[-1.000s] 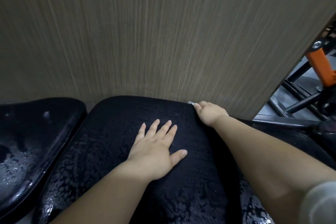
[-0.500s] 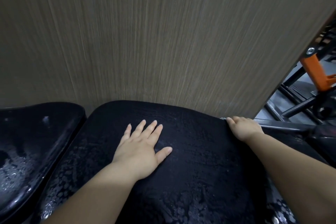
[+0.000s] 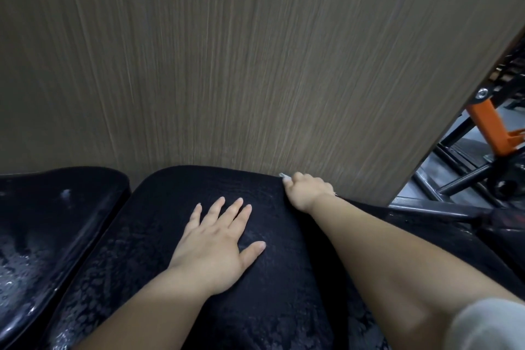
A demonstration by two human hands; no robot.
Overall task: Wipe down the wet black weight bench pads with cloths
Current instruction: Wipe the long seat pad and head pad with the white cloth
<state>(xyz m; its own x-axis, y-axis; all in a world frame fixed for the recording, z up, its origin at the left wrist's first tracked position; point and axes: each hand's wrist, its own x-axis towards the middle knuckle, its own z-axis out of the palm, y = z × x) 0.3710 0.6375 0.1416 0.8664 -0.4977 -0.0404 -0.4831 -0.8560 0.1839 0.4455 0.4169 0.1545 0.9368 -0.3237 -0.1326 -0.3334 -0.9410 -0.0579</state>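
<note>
Right hand has drawn back leftward along the far edge, fingers clenched on the dark cloth at its 1 o'clock corner. Left hand rests flat, fingers spread, at the cloth's centre. The cloth covers the middle bench pad, which abuts the wood panel; open wet pad lies at 9 o'clock.

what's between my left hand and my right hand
Just bare black cloth, nothing on it, between the left hand and right hand, in the head view.
</note>
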